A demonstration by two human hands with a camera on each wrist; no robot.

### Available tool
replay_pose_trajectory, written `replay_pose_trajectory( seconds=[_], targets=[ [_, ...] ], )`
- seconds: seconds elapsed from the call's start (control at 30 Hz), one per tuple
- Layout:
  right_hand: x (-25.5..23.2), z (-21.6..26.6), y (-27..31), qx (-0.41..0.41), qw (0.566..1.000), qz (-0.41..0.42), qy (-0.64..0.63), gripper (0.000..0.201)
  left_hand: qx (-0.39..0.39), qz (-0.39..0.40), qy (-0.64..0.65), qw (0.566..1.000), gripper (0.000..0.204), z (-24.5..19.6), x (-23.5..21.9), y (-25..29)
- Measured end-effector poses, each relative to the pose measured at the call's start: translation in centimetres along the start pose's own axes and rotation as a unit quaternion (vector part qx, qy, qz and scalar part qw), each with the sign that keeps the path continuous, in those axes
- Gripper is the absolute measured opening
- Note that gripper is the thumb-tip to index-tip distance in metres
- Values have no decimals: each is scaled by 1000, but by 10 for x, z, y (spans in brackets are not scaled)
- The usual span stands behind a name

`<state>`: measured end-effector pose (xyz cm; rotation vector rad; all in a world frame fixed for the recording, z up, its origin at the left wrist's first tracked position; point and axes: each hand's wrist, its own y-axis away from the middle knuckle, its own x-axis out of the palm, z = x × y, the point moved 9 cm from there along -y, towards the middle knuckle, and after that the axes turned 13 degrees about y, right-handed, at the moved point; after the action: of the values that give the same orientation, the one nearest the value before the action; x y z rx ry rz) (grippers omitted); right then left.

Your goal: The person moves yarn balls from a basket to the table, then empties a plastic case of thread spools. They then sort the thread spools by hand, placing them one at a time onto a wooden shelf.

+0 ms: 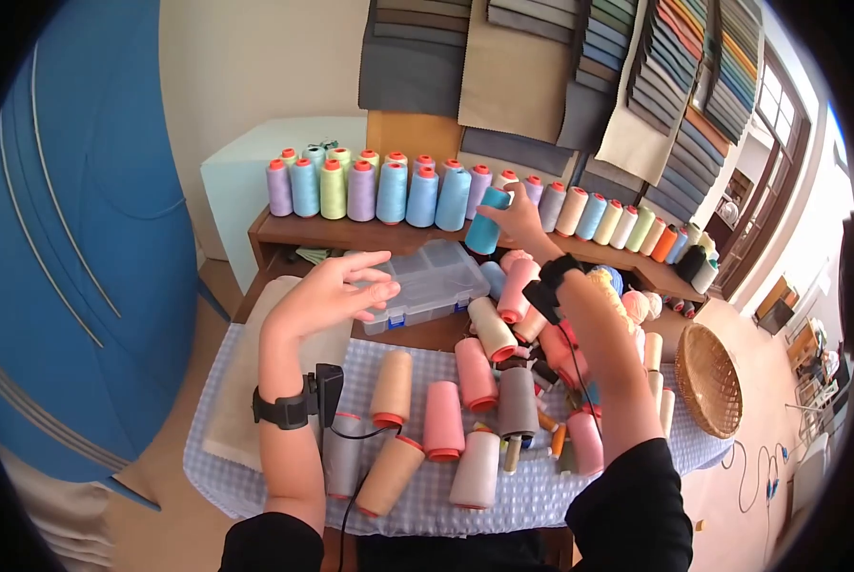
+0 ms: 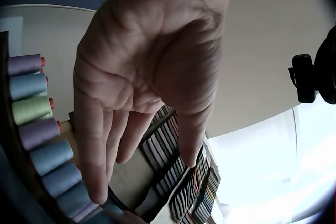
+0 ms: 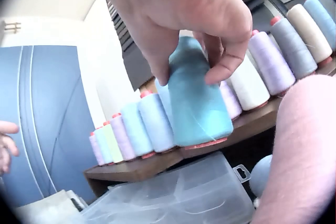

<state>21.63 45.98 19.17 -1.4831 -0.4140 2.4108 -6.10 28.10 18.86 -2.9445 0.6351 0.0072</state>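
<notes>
My right hand [image 1: 519,217] grips a teal thread cone [image 1: 485,225] round its upper part, thumb on one side and fingers on the other. In the right wrist view the teal cone [image 3: 199,103] tilts a little at the front of the wooden shelf, its red base showing. Behind it stands a row of thread cones [image 1: 392,194] in blue, lilac and green. My left hand [image 1: 327,296] hovers with nothing in it over the near left of a clear plastic case [image 1: 427,286]. Seen from the left wrist, its palm faces the camera and the fingers are loosely extended.
On the checked cloth [image 1: 351,520] stand and lie several pink, peach, grey and white cones, such as a pink thread cone [image 1: 443,419]. A wicker basket [image 1: 708,381] leans at the right. The wooden shelf [image 1: 341,232] runs along the back, with fabric swatches [image 1: 518,81] hanging above.
</notes>
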Motion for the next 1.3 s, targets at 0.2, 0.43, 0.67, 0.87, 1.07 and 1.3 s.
replay_pose_trajectory(
  seconds=[0.2, 0.43, 0.67, 0.87, 1.07, 1.3],
  targets=[
    [6, 0, -12, -15, 984, -168, 64, 69, 6, -7, 4, 1000, 64, 2, -6, 1],
    [-4, 6, -18, -22, 979, -176, 101, 65, -18, -7, -32, 999, 54, 5, -8, 0],
    [13, -5, -27, 43, 998, -42, 22, 64, -23, -20, -18, 999, 55, 6, -11, 1],
    [35, -19, -20, 100, 993, 38, -53, 64, -4, -24, -20, 999, 66, 11, -14, -1],
    [54, -48, -31, 67, 983, 130, -114, 67, -8, -26, -2, 1000, 64, 9, -16, 1],
    [48, 27, 92, -272, 899, 232, 254, 45, -11, -23, -16, 1000, 64, 6, -11, 2]
  ],
)
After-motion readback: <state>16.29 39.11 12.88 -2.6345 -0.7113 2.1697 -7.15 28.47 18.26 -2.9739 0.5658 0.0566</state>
